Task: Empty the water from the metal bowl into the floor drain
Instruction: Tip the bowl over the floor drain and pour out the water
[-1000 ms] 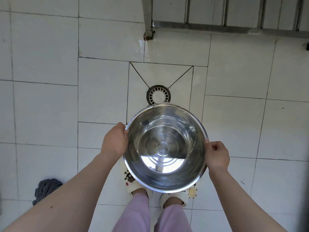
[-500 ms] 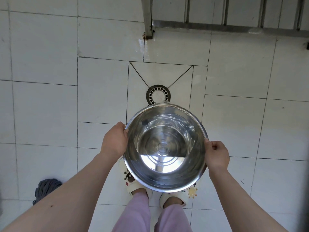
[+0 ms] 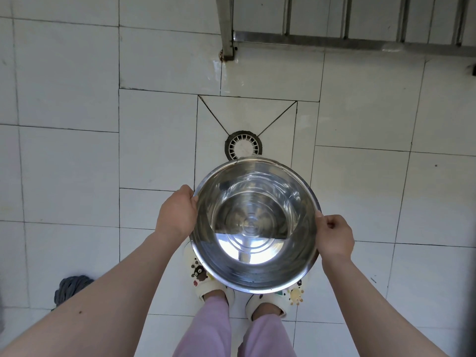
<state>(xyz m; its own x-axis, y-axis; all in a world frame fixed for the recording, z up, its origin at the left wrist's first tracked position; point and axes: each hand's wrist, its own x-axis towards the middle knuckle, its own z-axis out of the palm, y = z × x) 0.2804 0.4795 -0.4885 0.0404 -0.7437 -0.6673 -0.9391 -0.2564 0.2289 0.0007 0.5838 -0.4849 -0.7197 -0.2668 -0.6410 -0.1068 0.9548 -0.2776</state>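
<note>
A person holds a big round metal bowl out in front of the body, up in the air over a white tiled floor. The bowl's open side faces up at the camera and its bottom faces down. It is round, so it has no long side, and it looks about level. There is clear water in the bottom, and it shines with a bright patch cut by a straight line. The floor drain is a small round grate on the floor just past the far edge of the bowl, and the bowl's rim hides the near edge of the drain. The left hand grips the left side of the rim, with the thumb on top by the edge and the fingers curled under the bowl where they cannot be seen. The right hand grips the right side of the rim, with the thumb on the edge and the fingers curled in tight, knuckles up. Under the bowl are two feet in white slippers with little cartoon animals, and pink trousers. A grey mop head lies on the floor to the left, partly behind the left arm. A metal frame stands at the top, well past the drain
</note>
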